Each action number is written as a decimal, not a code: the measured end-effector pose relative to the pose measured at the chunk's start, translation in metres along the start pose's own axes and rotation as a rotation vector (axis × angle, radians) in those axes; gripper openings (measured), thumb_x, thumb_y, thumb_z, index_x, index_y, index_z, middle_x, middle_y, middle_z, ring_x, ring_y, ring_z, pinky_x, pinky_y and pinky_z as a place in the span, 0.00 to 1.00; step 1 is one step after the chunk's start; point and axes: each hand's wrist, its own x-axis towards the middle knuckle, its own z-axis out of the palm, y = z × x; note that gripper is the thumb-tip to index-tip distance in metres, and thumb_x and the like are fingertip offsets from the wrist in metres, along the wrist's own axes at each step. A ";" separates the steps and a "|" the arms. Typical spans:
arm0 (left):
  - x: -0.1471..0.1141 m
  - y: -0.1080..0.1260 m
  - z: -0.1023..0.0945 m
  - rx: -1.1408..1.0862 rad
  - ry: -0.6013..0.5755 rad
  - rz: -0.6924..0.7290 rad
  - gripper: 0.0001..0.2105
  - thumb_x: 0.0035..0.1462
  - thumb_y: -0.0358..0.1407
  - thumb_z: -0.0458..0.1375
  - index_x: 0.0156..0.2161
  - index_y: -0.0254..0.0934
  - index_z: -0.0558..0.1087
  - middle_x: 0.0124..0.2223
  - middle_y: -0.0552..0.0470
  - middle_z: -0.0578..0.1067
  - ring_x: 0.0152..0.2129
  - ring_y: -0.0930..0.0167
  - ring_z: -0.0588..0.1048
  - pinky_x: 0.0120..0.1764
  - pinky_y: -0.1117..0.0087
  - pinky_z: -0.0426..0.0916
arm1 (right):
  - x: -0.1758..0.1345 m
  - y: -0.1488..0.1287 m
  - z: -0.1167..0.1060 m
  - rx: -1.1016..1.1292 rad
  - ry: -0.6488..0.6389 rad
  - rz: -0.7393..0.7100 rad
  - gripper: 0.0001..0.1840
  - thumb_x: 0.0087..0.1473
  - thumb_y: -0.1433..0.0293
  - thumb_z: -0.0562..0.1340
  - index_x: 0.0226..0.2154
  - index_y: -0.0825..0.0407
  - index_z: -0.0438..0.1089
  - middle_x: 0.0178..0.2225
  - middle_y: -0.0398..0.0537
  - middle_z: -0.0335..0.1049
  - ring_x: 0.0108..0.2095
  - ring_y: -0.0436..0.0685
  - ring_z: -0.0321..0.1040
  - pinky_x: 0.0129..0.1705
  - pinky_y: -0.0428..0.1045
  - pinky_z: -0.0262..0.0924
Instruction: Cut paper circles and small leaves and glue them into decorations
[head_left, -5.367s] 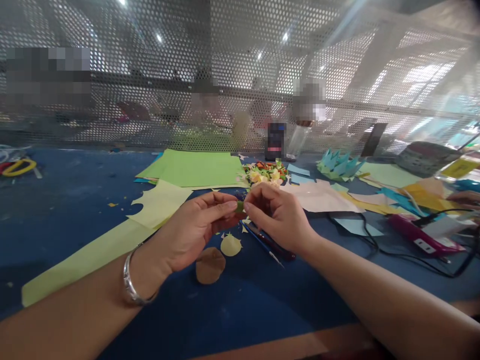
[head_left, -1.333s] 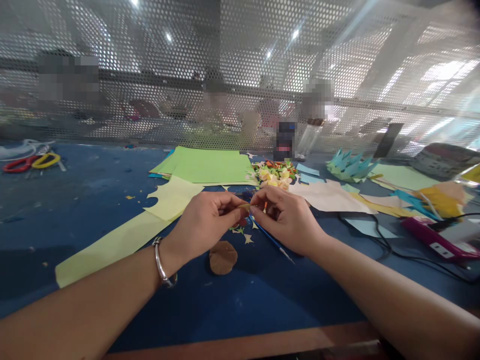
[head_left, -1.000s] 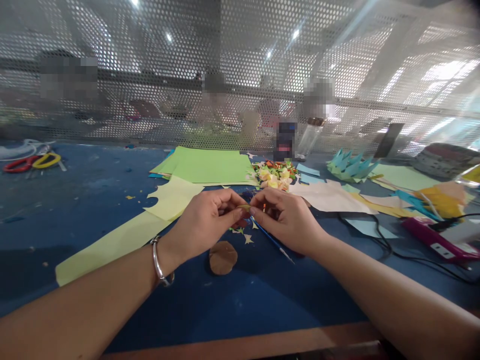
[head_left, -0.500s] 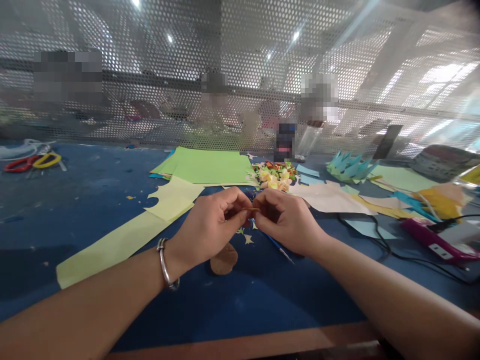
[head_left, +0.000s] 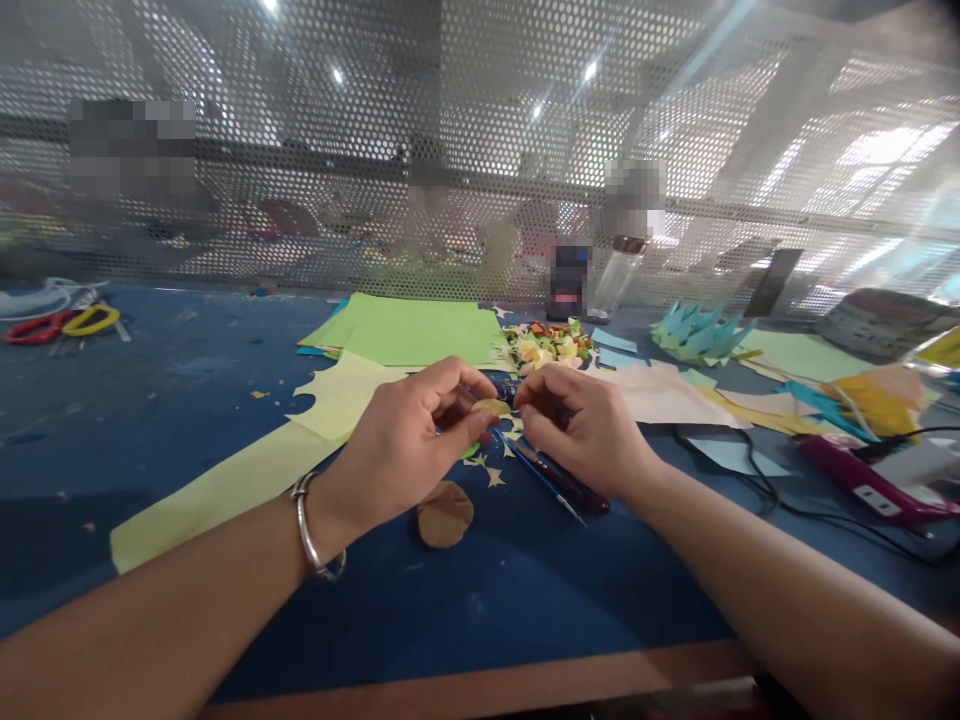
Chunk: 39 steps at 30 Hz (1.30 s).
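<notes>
Between the thumb and fingers of my left hand (head_left: 416, 430) is a small, thin yellowish paper piece (head_left: 491, 408), tilted nearly edge-on. My right hand (head_left: 589, 425) hovers just right of it, fingers curled, with a narrow gap between thumb and forefinger and nothing visible in them. Below my left hand, a round brown disc (head_left: 445, 516) lies on the blue table (head_left: 480, 610). A thin blue pointed tool (head_left: 553, 490) and a dark-handled tool (head_left: 581, 488) lie partly under my right hand. Cut paper scraps (head_left: 495, 477) are scattered between my hands.
Green paper sheets (head_left: 416, 330) and pale yellow strips (head_left: 225, 490) lie left. A pile of small paper flowers (head_left: 551, 345) sits behind my hands. Scissors (head_left: 90, 320) lie far left. To the right are a blue folded-paper piece (head_left: 697, 335), cables and a purple power strip (head_left: 862, 480).
My hands have moved slightly apart. The right fingers have let go of the small yellowish paper piece, which stays in my left hand and now shows more of its face.
</notes>
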 end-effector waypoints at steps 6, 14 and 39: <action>0.000 -0.002 0.005 0.001 -0.032 -0.005 0.10 0.64 0.39 0.59 0.49 0.40 0.71 0.34 0.53 0.81 0.31 0.70 0.79 0.35 0.72 0.70 | -0.003 -0.008 0.004 -0.002 -0.010 -0.077 0.03 0.52 0.75 0.61 0.28 0.52 0.66 0.24 0.40 0.64 0.23 0.47 0.58 0.25 0.44 0.55; 0.002 -0.003 0.013 0.099 0.020 0.040 0.15 0.57 0.31 0.59 0.50 0.40 0.67 0.32 0.58 0.76 0.26 0.74 0.72 0.33 0.73 0.67 | -0.002 -0.004 0.006 -0.056 -0.036 -0.108 0.06 0.50 0.77 0.61 0.27 0.51 0.64 0.24 0.38 0.62 0.23 0.47 0.57 0.26 0.44 0.54; 0.008 -0.008 0.003 0.006 -0.112 -0.037 0.08 0.58 0.35 0.62 0.42 0.38 0.75 0.35 0.52 0.79 0.31 0.70 0.75 0.36 0.69 0.69 | 0.000 -0.002 0.004 -0.074 -0.165 -0.106 0.06 0.48 0.77 0.62 0.26 0.52 0.64 0.23 0.38 0.62 0.24 0.47 0.58 0.27 0.44 0.52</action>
